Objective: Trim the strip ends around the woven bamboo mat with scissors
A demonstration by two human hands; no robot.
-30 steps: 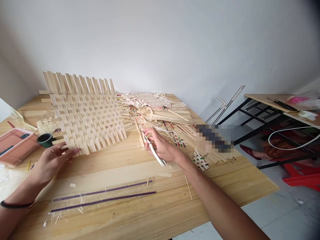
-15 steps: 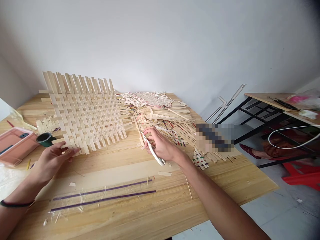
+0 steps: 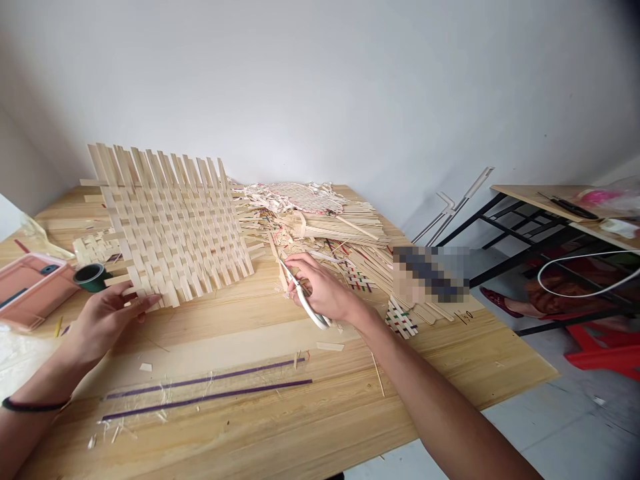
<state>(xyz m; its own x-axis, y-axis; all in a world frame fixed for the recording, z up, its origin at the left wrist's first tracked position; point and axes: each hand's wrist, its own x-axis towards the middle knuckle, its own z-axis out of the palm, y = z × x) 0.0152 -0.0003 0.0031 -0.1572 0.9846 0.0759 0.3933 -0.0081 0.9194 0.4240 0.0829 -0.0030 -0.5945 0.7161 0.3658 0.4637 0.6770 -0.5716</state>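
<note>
A large woven mat of pale bamboo strips (image 3: 173,227) stands tilted up on the wooden table (image 3: 280,413). My left hand (image 3: 107,320) grips its near lower corner, fingers pinched on the strip ends. My right hand (image 3: 325,290) is closed round white-handled scissors (image 3: 306,303), whose blades point toward the heap of loose bamboo strips (image 3: 325,230) just right of the mat. A black band circles my left wrist.
Two purple strips (image 3: 205,392) lie near the table's front edge among small offcuts. A green tape roll (image 3: 90,277) and a pink tray (image 3: 27,290) sit at the left. Small coloured woven pieces (image 3: 400,321) lie right of my hand. Another table (image 3: 565,213) stands at the right.
Almost nothing has moved. My right hand with the scissors has shifted slightly; my left hand keeps its hold on the mat's corner.
</note>
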